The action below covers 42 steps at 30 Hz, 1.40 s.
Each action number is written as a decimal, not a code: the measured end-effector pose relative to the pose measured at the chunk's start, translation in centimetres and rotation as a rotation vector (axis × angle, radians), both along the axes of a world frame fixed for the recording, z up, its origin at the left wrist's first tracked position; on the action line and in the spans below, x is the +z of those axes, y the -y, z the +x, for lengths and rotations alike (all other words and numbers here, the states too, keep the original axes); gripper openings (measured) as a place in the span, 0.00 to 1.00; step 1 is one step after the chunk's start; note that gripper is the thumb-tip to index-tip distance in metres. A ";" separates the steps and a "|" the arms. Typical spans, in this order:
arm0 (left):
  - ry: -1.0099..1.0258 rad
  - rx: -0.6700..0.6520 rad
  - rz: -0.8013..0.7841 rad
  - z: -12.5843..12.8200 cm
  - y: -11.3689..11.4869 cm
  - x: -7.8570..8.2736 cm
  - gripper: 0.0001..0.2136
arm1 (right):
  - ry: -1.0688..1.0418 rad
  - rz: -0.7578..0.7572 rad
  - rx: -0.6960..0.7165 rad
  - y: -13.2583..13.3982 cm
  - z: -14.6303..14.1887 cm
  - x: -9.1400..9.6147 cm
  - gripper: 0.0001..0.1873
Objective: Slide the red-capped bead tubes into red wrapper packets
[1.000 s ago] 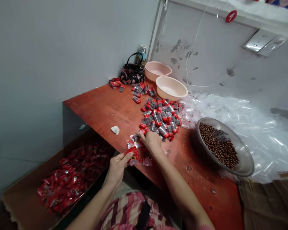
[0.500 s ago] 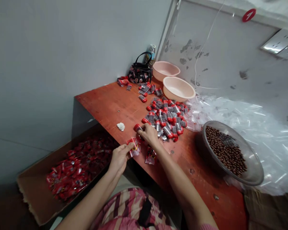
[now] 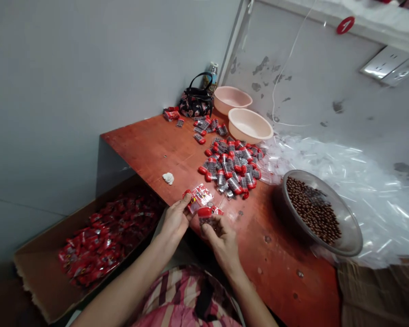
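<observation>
Between the thumb and fingers of my left hand point(image 3: 175, 221) is a red printed clear plastic packet point(image 3: 202, 194), held over the near table edge. My right hand point(image 3: 226, 241) grips a small clear bottle with a red cap point(image 3: 205, 213), dark contents inside, cap end toward the packet. Bottle and packet are close together; whether they touch I cannot tell. More red packaging lies on the table behind my right fingers, partly hidden. Just beyond my hands is a pile of similar red-capped bottles point(image 3: 236, 164).
On the reddish table point(image 3: 139, 141) are a crumpled white scrap point(image 3: 168, 178), two pale basins point(image 3: 250, 125), a floral handbag point(image 3: 196, 102) and a grey basin of brown balls point(image 3: 313, 213). Clear plastic pieces point(image 3: 368, 195) heap at right. A cardboard box point(image 3: 37, 268) of red packets stands below left.
My right hand has come back from the pile toward my body, bringing a red-capped bottle beside the packet. The packet in my left hand now lies spread toward the right.
</observation>
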<state>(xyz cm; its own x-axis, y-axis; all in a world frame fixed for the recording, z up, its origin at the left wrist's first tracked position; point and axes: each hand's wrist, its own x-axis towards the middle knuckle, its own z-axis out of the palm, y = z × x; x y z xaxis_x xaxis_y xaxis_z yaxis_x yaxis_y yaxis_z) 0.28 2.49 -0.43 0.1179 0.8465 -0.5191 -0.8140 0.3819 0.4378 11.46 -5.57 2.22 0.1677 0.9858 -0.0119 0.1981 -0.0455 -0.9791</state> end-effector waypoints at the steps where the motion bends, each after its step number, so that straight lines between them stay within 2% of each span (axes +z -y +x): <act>1: 0.002 -0.007 0.003 0.3 0.1 0.2 0.07 | 0.035 0.016 -0.010 0.0 -0.1 -0.1 0.09; 6: -0.023 -0.030 0.051 1.2 0.8 1.2 0.09 | 0.139 0.062 -0.033 0.0 0.0 -0.6 0.10; 11: -0.130 -0.088 0.176 1.4 1.4 1.4 0.10 | -0.039 -0.004 0.034 0.1 0.4 -1.1 0.09; 15: -0.155 -0.198 0.255 1.7 1.8 1.4 0.09 | -0.092 0.010 -0.062 0.2 0.9 -1.8 0.11; 20: -0.222 -0.362 0.211 2.2 2.4 1.0 0.09 | -0.061 0.066 -0.141 0.4 1.6 -2.0 0.13; 25: -0.240 -0.484 0.244 1.8 2.2 0.9 0.08 | -0.389 -0.041 -0.082 0.2 2.1 -1.7 0.12; 27: -0.259 -0.531 0.267 1.5 2.0 1.0 0.08 | -0.449 -0.063 -0.053 0.1 2.3 -1.8 0.13; 34: -0.309 -0.451 0.271 1.8 2.0 1.0 0.10 | -0.047 0.026 -0.073 0.2 2.4 -2.2 0.08; 36: -0.315 -0.483 0.285 1.7 2.0 1.1 0.11 | -0.110 -0.001 -0.043 0.2 2.5 -2.2 0.08; 39: -0.272 -0.577 0.324 1.4 1.7 1.4 0.13 | -0.339 -0.053 0.002 0.2 2.4 -2.2 0.10; 42: -0.220 -0.586 0.320 1.5 1.6 1.6 0.13 | -0.375 -0.021 -0.061 0.1 2.2 -2.1 0.10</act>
